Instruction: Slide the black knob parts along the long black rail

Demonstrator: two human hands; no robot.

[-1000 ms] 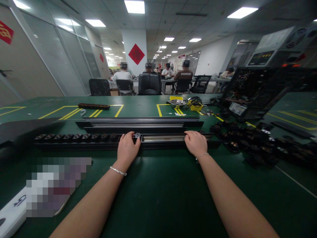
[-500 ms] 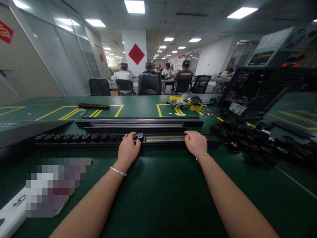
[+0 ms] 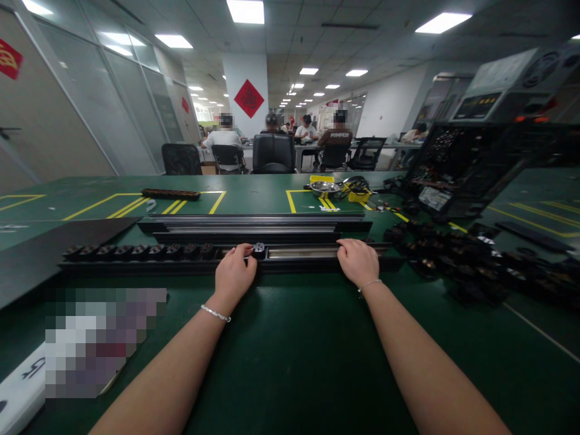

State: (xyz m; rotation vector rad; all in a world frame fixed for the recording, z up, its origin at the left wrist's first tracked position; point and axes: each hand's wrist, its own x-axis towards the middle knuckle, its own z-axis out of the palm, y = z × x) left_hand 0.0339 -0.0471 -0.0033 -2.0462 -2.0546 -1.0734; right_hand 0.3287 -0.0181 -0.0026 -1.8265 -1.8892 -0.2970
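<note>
A long black track [image 3: 299, 267] with a pale metal channel lies across the bench in front of me. My left hand [image 3: 234, 273] is closed at its middle, with thumb and fingertips against the left side of a small black socket module [image 3: 258, 249] seated in the channel. The undersides of these fingers are hidden. Farther right, my right hand [image 3: 357, 263] wraps its curled fingers over the track. A row of several black modules [image 3: 140, 252] sits along the track's left part.
Behind the track lie more black rails [image 3: 254, 225]. A heap of loose black modules [image 3: 453, 260] is on the right, below a dark open-framed machine [image 3: 475, 163]. A metal bowl [image 3: 325, 188] stands at the back. A white box [image 3: 22, 374] is near left, a grey sheet [image 3: 58, 241] beyond it.
The small module has shifted slightly right, away from my left fingertips. My right hand has stayed in place on the track.
</note>
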